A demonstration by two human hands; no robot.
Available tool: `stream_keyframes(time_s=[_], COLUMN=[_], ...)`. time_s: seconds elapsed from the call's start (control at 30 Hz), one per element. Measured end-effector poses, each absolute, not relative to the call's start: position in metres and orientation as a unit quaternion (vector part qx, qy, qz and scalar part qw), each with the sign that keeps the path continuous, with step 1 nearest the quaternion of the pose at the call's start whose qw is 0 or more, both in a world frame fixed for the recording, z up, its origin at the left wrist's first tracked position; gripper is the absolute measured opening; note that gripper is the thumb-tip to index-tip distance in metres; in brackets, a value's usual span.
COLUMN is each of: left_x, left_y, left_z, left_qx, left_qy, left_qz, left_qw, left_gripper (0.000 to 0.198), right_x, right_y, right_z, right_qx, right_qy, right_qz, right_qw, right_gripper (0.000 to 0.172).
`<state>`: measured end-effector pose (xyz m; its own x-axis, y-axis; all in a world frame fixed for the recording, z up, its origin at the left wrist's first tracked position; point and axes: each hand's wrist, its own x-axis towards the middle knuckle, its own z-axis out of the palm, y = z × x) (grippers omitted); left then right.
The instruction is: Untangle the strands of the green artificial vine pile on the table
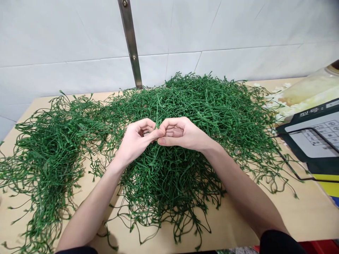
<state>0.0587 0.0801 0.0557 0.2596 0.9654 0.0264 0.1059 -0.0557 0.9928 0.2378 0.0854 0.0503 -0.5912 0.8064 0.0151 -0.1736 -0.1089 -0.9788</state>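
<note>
A big heap of thin green plastic plant stems (185, 106) covers the middle of a light wooden table (291, 211). A second, flatter heap of the same stems (45, 151) lies to the left. My left hand (136, 139) and my right hand (180, 133) meet over the middle heap, fingers curled and thumbs touching. Both pinch one upright green stem (157, 118) that rises between them. My forearms reach in from the near edge.
A white tiled wall (238, 35) stands behind the table, with a slanted metal bar (130, 42) fixed to it. At the right lie a dark device with a keypad (315, 137), a clear bag of pale material (304, 95), and a yellow sheet (329, 185).
</note>
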Motion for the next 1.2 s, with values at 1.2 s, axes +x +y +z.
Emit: stream_keyframes(time_s=[1.2], left_x=[0.0594], left_y=[0.0765], left_z=[0.0613], left_qx=[0.598], left_qy=[0.413], left_qz=[0.376], left_qw=[0.575], left_gripper=[0.038], right_x=[0.2394], right_y=[0.0906], right_z=[0.0468], right_qx=[-0.229], right_qy=[-0.654], right_qz=[0.658], right_qw=[0.294], right_gripper=[0.029])
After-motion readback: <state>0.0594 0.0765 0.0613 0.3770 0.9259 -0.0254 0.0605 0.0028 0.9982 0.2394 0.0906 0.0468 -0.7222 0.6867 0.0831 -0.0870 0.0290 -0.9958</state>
